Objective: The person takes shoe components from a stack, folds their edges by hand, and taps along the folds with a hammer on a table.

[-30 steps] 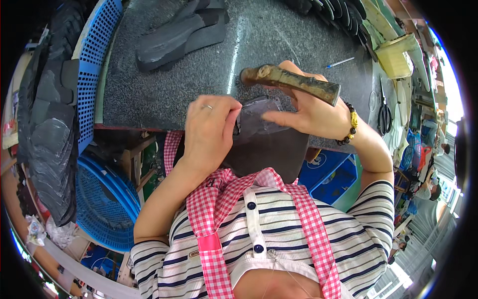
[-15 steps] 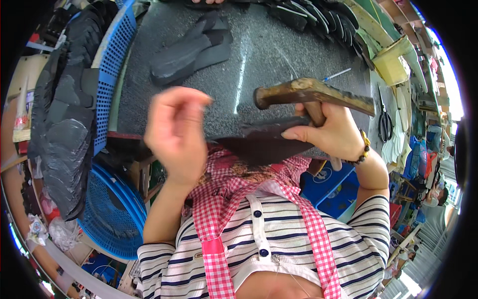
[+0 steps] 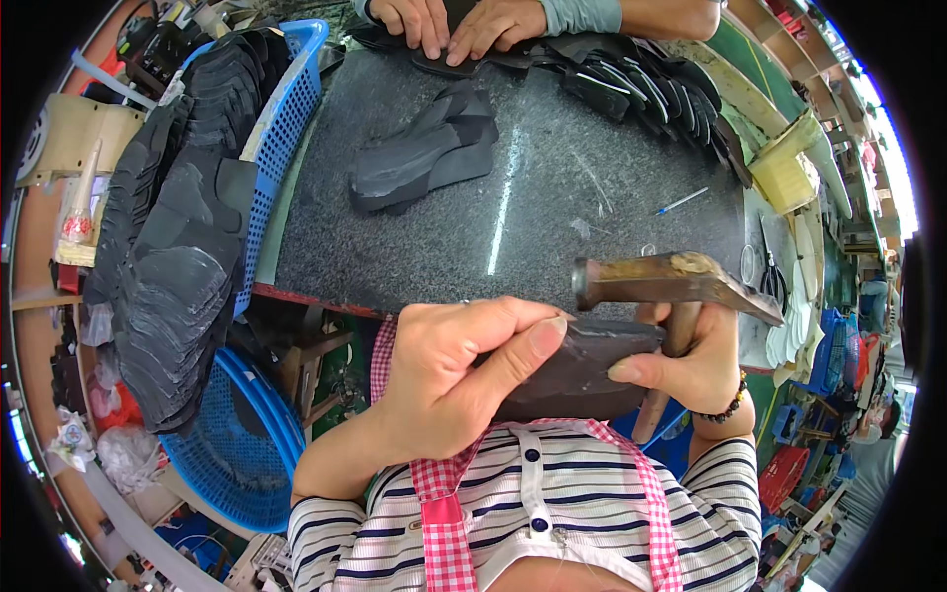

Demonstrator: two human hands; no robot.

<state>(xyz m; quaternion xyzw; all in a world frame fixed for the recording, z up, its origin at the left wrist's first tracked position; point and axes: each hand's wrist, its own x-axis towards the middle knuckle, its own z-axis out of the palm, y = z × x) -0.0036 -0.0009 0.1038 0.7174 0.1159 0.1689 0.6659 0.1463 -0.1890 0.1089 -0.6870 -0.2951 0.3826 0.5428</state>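
Observation:
A dark, flat shoe-upper-like piece (image 3: 582, 375) is held up between my hands, close in front of my striped shirt. My left hand (image 3: 449, 370) is closed, thumb and forefinger pinching its upper left edge. In my right hand (image 3: 695, 365) the wooden handle of a hammer (image 3: 681, 278) rests against the palm while the thumb presses on the right end of the dark piece. The hammer's head lies crosswise above that hand, its round face to the left. Part of the dark piece is hidden behind my left fingers.
On the dark table (image 3: 414, 247) lie a small stack of black pieces (image 3: 429, 153), a pen (image 3: 681, 201) and black scissors (image 3: 773, 276). Another person's hands (image 3: 464, 35) work at the far edge beside a fanned row of black pieces (image 3: 641, 84). Blue baskets (image 3: 232, 454) stand at left.
My left hand has moved right and down from an empty, blurred position to pinch the dark piece. The hammer and right hand sit lower. More of the other person's hands shows.

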